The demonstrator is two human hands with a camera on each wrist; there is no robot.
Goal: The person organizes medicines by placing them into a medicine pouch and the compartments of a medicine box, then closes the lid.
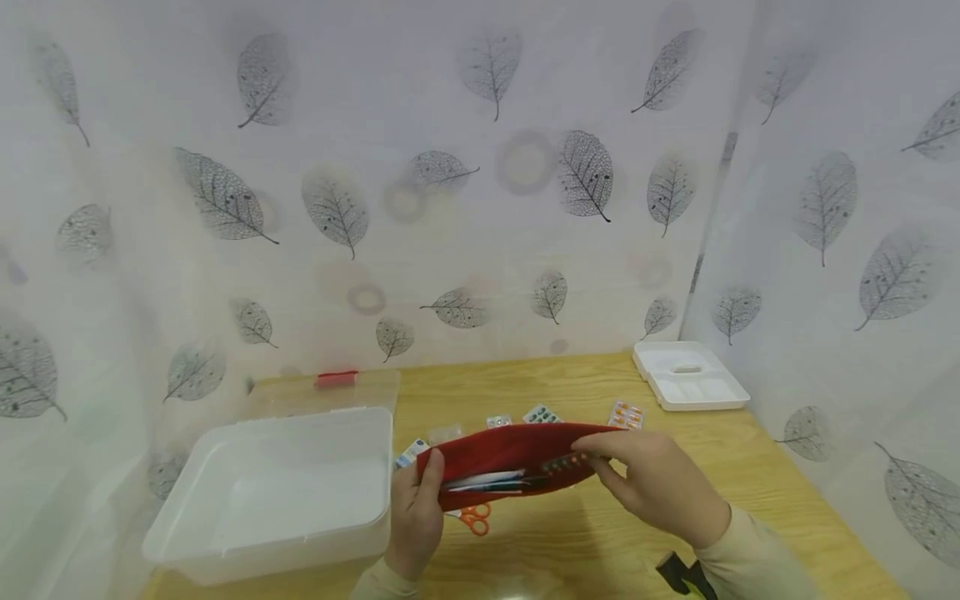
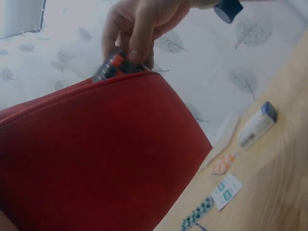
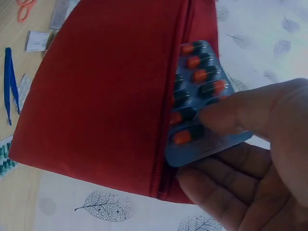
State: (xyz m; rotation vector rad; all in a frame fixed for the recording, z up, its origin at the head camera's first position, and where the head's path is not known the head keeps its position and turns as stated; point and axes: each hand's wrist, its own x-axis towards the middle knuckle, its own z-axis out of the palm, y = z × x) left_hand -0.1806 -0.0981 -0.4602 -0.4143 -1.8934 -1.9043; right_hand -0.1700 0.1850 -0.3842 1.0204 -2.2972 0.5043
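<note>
- The left hand (image 1: 416,521) grips the near-left end of the red pouch (image 2: 96,159), its thumb over the edge.
- The right hand (image 1: 660,479) pinches a capsule pack (image 3: 198,77) between thumb and fingers.
- The pack sits partly inside the unzipped mouth, at the pouch's right end; white and blue items lie within, nearer the left hand.
- The step in hand seems to be passing the pack through that mouth; whether inward or outward, I cannot tell.
- The next move probably calls for the left hand to keep the mouth spread while the right guides the pack clear of the zip, which could snag it.
- Below the hands is a wooden table (image 1: 780,492). Orange-handled scissors (image 1: 476,520) lie just right of the left hand, partly under the pouch.
- Left of the left hand stands a plastic bin (image 1: 270,550).
- Beyond the right hand are an orange pack (image 1: 626,415) and, farther right, a white tray (image 1: 705,406).
- Leaf-printed curtains (image 1: 480,233) hang beyond both hands and to either side.
</note>
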